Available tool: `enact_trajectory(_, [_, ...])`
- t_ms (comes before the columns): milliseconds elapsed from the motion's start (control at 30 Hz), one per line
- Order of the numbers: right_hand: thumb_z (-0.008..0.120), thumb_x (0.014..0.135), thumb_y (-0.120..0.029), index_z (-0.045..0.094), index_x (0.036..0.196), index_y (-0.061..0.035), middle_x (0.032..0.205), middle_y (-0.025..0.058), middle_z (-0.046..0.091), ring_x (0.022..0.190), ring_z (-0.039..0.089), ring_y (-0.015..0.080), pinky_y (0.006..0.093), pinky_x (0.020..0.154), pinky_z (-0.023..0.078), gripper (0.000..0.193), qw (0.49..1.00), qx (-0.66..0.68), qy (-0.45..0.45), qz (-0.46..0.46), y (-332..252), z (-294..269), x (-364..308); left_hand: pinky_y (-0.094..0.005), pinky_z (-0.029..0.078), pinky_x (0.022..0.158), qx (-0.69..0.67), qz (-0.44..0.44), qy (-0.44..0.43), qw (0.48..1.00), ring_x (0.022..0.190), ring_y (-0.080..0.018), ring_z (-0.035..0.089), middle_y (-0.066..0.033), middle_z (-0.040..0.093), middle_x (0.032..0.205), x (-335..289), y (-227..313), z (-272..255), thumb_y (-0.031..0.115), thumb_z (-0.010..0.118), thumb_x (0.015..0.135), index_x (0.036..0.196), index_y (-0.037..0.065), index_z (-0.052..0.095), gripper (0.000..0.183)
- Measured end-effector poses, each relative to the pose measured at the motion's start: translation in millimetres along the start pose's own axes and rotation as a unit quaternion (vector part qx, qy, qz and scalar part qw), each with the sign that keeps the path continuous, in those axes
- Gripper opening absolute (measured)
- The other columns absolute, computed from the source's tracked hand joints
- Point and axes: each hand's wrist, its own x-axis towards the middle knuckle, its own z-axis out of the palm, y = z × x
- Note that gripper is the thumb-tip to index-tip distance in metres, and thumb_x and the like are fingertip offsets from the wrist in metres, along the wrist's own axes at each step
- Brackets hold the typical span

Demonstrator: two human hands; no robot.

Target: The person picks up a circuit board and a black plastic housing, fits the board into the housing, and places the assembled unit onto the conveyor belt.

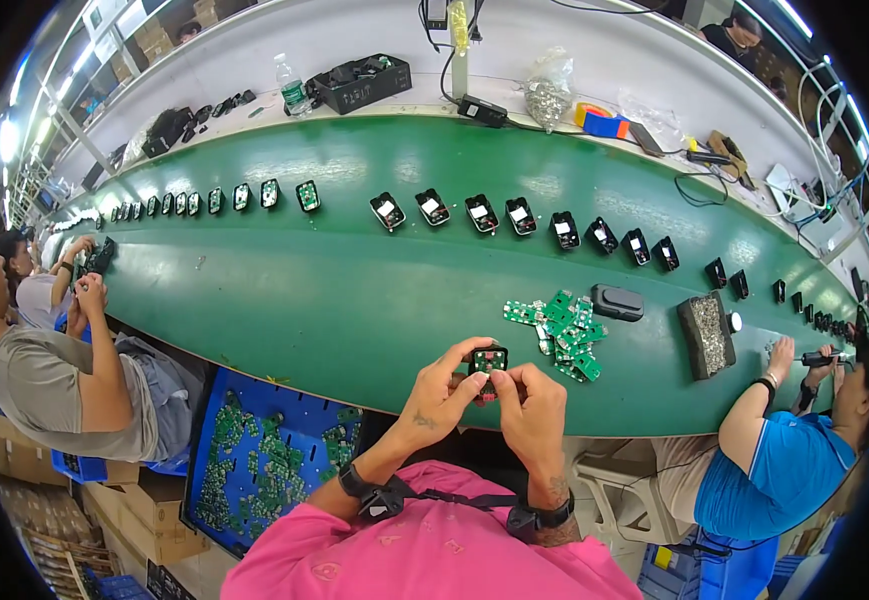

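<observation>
Left hand (441, 388) and right hand (536, 403) are curled close together.

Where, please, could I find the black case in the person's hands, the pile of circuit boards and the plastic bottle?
Black case (488, 349), head view: its upper rim.
Pile of circuit boards (566, 330), head view: the heap's middle.
Plastic bottle (294, 92), head view: its body, at the label.

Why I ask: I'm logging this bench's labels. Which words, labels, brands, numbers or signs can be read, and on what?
Nothing is legible enough to quote.
Black box: pale marks on its side, too unclear to read.
Clear bottle: greenish label, print too small.
Black adapter: any print too small.
Pink shirt: faint patterns, no readable text.
</observation>
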Motion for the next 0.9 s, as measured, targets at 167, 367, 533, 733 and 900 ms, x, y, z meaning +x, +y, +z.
enact_trajectory(167, [0.069,0.093,-0.016,0.061,0.078,0.0028,0.062,0.0126,0.060,0.052,0.053,0.0189,0.0336,0.050,0.041,0.026,1.000,-0.019,-0.007,-0.006,0,2,4,-0.0236,0.053,0.071,0.059,-0.024,0.046,0.997,0.084,-0.0097,0.063,-0.0050,0.065,0.104,3,0,0,0.011,0.049,0.101,0.137,0.005,0.052,0.037])
enact_trajectory(367, [0.068,0.093,-0.017,0.059,0.077,0.0017,0.062,0.0144,0.060,0.053,0.056,0.0261,0.0375,0.052,0.043,0.026,0.999,-0.013,-0.038,0.008,0,10,6,-0.0247,0.049,0.057,0.140,0.090,0.096,0.981,0.069,-0.0086,0.060,-0.0073,0.067,0.100,3,-15,-3,0.014,0.048,0.102,0.134,0.004,0.054,0.035])
enact_trajectory(533, [0.068,0.092,-0.017,0.059,0.077,0.0007,0.064,0.0162,0.061,0.056,0.060,0.0321,0.0405,0.053,0.045,0.026,0.998,-0.035,-0.027,0.034,-12,-8,11,-0.0266,0.054,0.059,0.160,0.044,0.061,0.984,0.073,-0.0105,0.063,-0.0095,0.068,0.100,12,1,9,0.016,0.048,0.102,0.133,0.004,0.054,0.034])
enact_trajectory(733, [0.069,0.092,-0.020,0.061,0.076,0.0015,0.064,0.0171,0.062,0.056,0.062,0.0327,0.0403,0.053,0.046,0.028,0.997,-0.014,-0.069,0.042,-1,6,10,-0.0247,0.050,0.053,0.165,0.050,0.092,0.981,0.062,-0.0096,0.061,-0.0089,0.068,0.098,3,-11,-4,0.018,0.048,0.103,0.134,0.004,0.054,0.034])
enact_trajectory(900, [0.069,0.092,-0.021,0.061,0.075,0.0015,0.062,0.0161,0.062,0.054,0.062,0.0294,0.0390,0.052,0.045,0.029,0.997,-0.023,-0.049,0.047,5,1,8,-0.0239,0.048,0.051,0.102,-0.016,0.078,0.992,0.057,-0.0090,0.058,-0.0081,0.068,0.094,4,-2,5,0.017,0.048,0.103,0.132,0.003,0.054,0.034])
